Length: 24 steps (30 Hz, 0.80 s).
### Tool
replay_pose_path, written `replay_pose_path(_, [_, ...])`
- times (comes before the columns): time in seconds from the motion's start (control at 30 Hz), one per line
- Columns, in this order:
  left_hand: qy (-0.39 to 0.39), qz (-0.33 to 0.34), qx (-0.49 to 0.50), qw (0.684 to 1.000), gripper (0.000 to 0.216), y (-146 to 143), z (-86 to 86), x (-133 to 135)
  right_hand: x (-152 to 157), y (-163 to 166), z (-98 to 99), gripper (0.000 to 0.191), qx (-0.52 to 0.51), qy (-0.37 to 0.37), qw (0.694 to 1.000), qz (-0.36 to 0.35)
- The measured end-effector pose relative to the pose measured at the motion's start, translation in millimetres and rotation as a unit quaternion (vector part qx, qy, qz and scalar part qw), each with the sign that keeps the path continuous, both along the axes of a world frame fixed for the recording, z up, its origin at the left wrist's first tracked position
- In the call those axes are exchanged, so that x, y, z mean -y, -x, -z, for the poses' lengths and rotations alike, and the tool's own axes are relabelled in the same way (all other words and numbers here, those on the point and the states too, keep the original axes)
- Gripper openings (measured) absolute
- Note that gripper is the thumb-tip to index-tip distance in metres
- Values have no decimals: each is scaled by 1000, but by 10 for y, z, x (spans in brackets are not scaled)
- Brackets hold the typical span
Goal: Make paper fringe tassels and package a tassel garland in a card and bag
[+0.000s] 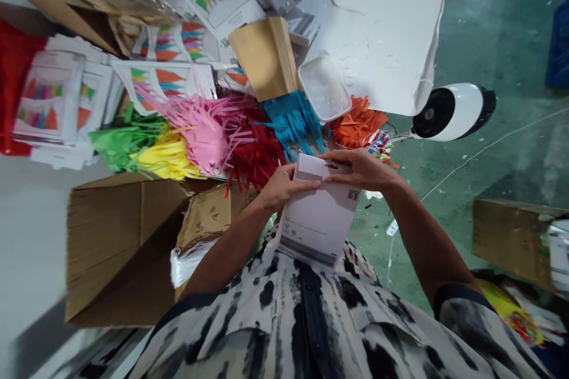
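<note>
We have the white packet (317,219) in front of the shirt (253,308), its long axis running from the hands toward our body. Both grips are closed on its far end, left hand (284,186) at the left edge, right hand (360,169) across the upper right corner, neither hand clearly nearer.

Tassels (208,139) are crowding beyond your packet (317,213), a carton (106,213) is blocking your left; floor (448,213) is leaving room rightward.
</note>
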<state>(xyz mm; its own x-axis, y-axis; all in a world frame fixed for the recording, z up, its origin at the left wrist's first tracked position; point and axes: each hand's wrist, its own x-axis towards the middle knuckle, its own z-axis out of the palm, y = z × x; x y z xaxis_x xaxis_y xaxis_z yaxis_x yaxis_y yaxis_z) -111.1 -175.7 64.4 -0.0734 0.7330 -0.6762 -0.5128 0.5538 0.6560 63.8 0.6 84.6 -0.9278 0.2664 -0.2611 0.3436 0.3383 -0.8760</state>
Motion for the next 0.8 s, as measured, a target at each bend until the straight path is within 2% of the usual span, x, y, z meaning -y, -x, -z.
replay_pose_path(0.1, [6,-15,-9,1000,69,-9,21,4,16,-19,13,68,6,3,1000,-5])
replay_pose_path(0.27, [-10,1,9,1000,62,6,10,-5,52,-25,37,59,-2,64,998,7])
replay_pose_path(0.4, [-20,-50,-5,999,58,-27,26,1,66,-32,33,62,-18,72,997,0])
replay_pose_path(0.57, [-29,-69,57,996,66,-50,73,33,96,-68,47,63,-24,121,992,28])
replay_pose_path(0.63, [-21,-70,58,996,66,-34,86,32,110,-72,45,61,-28,86,995,32])
replay_pose_path(0.73, [-1,-58,50,997,64,-10,99,18,129,-61,22,61,-37,-13,999,21])
replay_pose_path(0.8, [9,-46,50,998,64,-4,102,10,146,-52,5,56,-43,-40,998,24])
